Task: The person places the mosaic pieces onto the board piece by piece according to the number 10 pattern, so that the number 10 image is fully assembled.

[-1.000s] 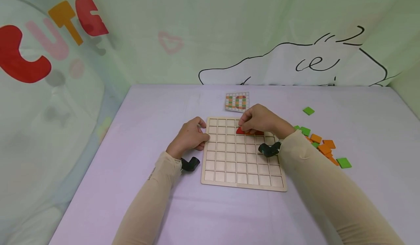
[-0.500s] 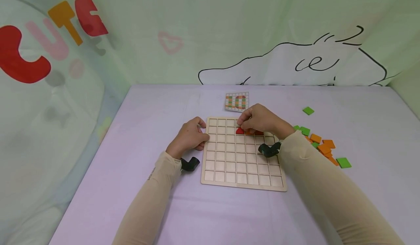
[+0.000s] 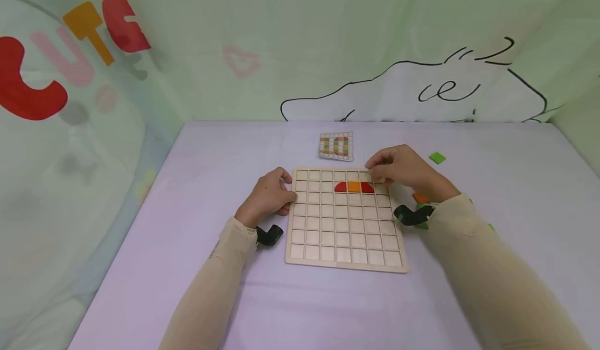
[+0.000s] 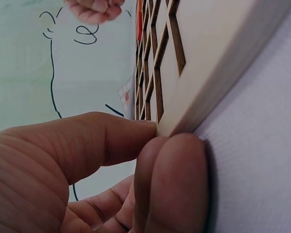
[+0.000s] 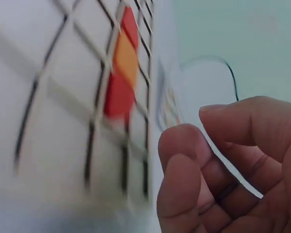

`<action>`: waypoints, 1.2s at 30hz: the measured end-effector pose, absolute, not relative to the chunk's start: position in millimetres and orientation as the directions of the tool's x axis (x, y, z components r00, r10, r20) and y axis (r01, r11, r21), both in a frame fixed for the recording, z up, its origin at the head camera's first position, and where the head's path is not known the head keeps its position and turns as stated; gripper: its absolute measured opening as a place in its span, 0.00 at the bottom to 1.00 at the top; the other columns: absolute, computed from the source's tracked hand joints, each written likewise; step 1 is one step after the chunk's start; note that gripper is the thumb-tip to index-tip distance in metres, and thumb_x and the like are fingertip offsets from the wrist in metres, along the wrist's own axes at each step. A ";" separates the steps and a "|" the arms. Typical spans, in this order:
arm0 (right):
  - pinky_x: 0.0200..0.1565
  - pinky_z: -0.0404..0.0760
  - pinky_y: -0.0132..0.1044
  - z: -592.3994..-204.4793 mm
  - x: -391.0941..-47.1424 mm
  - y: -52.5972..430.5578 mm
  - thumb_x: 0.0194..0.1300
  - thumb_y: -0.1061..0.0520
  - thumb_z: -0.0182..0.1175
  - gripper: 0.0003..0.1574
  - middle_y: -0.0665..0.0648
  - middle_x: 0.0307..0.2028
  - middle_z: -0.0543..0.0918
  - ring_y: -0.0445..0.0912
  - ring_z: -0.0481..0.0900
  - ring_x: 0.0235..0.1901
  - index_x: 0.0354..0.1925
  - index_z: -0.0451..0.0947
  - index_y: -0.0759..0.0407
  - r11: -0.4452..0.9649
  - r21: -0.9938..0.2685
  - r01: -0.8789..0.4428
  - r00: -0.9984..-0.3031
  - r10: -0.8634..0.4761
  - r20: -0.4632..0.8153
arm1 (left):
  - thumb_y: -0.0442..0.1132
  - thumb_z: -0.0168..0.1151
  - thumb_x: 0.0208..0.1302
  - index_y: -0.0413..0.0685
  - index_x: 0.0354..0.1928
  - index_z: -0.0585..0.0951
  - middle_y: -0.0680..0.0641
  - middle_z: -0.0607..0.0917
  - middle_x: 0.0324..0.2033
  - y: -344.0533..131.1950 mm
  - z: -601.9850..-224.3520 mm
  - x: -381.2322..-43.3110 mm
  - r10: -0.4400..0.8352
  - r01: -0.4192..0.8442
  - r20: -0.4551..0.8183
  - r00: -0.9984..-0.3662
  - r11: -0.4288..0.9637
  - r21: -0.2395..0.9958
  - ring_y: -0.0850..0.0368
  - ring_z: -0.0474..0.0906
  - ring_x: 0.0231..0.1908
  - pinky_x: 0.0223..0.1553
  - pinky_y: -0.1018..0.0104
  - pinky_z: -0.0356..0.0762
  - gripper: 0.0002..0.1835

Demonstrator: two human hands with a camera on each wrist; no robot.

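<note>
A pale wooden grid board (image 3: pixel 344 226) lies on the table, mostly bare cells. In its second row from the far edge, an orange square tile (image 3: pixel 354 187) sits between two red curved-edge tiles, the left red tile (image 3: pixel 340 187) and the right red tile (image 5: pixel 119 96). My left hand (image 3: pixel 267 196) pinches the board's left edge; in the left wrist view the thumb and fingertips (image 4: pixel 179 179) meet at that edge. My right hand (image 3: pixel 404 169) is over the board's far right corner, fingers loosely bent and holding nothing.
A printed pattern card (image 3: pixel 336 146) lies behind the board. One green tile (image 3: pixel 437 158) sits apart at the back right. Orange tiles (image 3: pixel 420 198) and green ones lie partly hidden under my right forearm. A printed cloth hangs behind the table.
My right hand has let go of the orange tile, now flat in its cell, and moved right, uncovering the tile row. The left hand stays at the board's edge.
</note>
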State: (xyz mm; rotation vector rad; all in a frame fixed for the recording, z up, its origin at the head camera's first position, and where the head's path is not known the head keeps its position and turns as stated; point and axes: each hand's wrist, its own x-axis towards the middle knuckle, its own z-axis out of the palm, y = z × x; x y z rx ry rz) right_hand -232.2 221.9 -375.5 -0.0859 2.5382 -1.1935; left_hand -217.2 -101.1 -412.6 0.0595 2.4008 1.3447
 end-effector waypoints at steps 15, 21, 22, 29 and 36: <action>0.35 0.85 0.32 -390.8 -251.9 347.9 0.72 0.50 0.64 0.29 0.48 0.30 0.83 0.43 0.81 0.32 0.59 0.75 0.73 0.552 -0.732 0.399 -0.917 0.253 -0.309 | 0.29 0.65 0.62 0.41 0.55 0.74 0.42 0.81 0.33 -103.4 -412.6 -215.3 0.209 -0.163 -0.319 -0.924 0.539 0.826 0.56 0.82 0.22 0.25 0.65 0.87 0.20; 0.34 0.81 0.36 -392.7 -256.4 357.6 0.67 0.48 0.69 0.30 0.50 0.25 0.82 0.47 0.79 0.32 0.53 0.77 0.71 0.579 -0.667 0.469 -0.883 0.294 -0.366 | 0.29 0.65 0.62 0.40 0.55 0.74 0.42 0.80 0.34 -101.5 -412.5 -215.7 0.222 -0.153 -0.306 -0.926 0.520 0.840 0.56 0.83 0.23 0.25 0.64 0.88 0.20; 0.35 0.81 0.36 -392.3 -256.3 357.5 0.66 0.48 0.69 0.30 0.50 0.25 0.82 0.48 0.79 0.32 0.52 0.77 0.71 0.588 -0.663 0.464 -0.886 0.289 -0.364 | 0.29 0.65 0.62 0.40 0.55 0.74 0.42 0.80 0.34 -101.3 -412.4 -215.5 0.223 -0.151 -0.304 -0.926 0.519 0.841 0.56 0.83 0.23 0.25 0.64 0.88 0.20; 0.34 0.78 0.39 -388.8 -255.7 349.3 0.65 0.47 0.71 0.26 0.53 0.24 0.78 0.51 0.76 0.31 0.43 0.76 0.69 0.625 -0.624 0.469 -0.882 0.290 -0.372 | 0.29 0.65 0.61 0.41 0.54 0.74 0.42 0.80 0.33 -100.3 -410.6 -214.6 0.220 -0.150 -0.303 -0.927 0.525 0.838 0.56 0.82 0.22 0.24 0.65 0.88 0.19; 0.34 0.79 0.38 -383.5 -252.5 337.1 0.63 0.50 0.72 0.25 0.52 0.23 0.81 0.48 0.79 0.29 0.42 0.77 0.71 0.651 -0.617 0.442 -0.896 0.289 -0.337 | 0.29 0.65 0.61 0.41 0.54 0.74 0.43 0.80 0.31 -100.6 -410.8 -214.9 0.223 -0.142 -0.296 -0.929 0.523 0.840 0.56 0.82 0.21 0.24 0.65 0.87 0.19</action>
